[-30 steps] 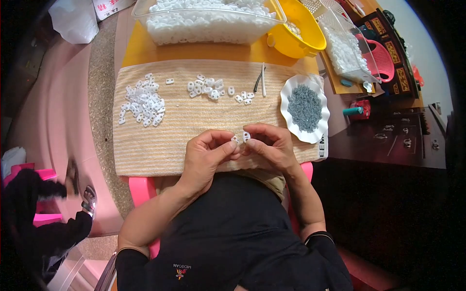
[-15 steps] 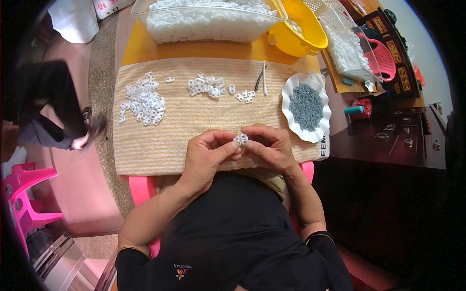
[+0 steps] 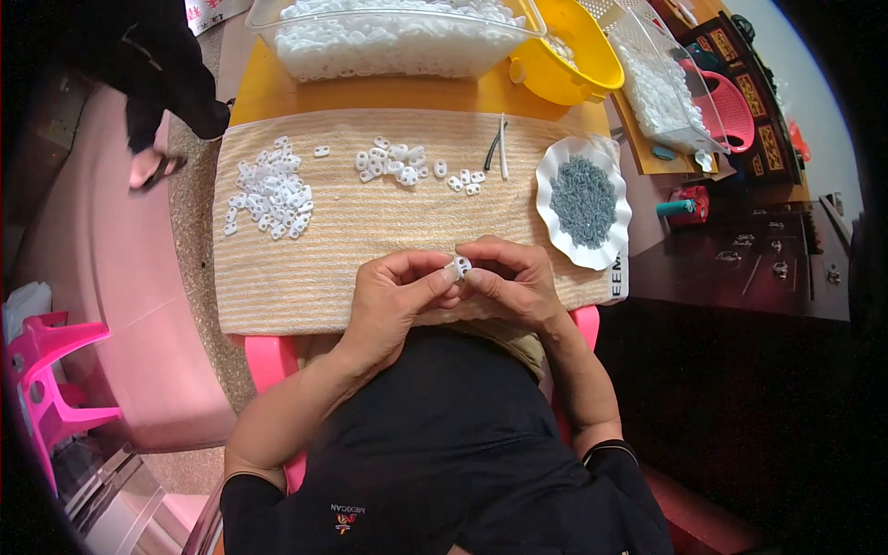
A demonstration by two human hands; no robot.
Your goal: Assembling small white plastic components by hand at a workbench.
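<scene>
My left hand [image 3: 404, 289] and my right hand [image 3: 514, 285] meet over the near edge of the striped towel. Between their thumbs and fingertips they pinch one small white plastic part with dark holes [image 3: 462, 266]; my fingers cover much of it. Beyond my hands lies a cluster of rounded white plastic pieces [image 3: 396, 163]. To its right are several small white pieces with dark holes [image 3: 465, 184]. A heap of flat two-holed white pieces [image 3: 272, 196] lies at the left. Further right, a white stick and a black stick [image 3: 503, 148] cross each other.
A scalloped white dish [image 3: 545, 205] of small grey-blue pins stands at the towel's right. At the back are a clear bin of white parts [image 3: 398, 55] and a yellow basin [image 3: 606, 69]. A pink stool [image 3: 60, 370] and a walking person's legs [image 3: 148, 139] are at left.
The white part between my fingertips has turned slightly, while my hands stay nearly in place. At the left, the other person has walked further away, toward the table's far end.
</scene>
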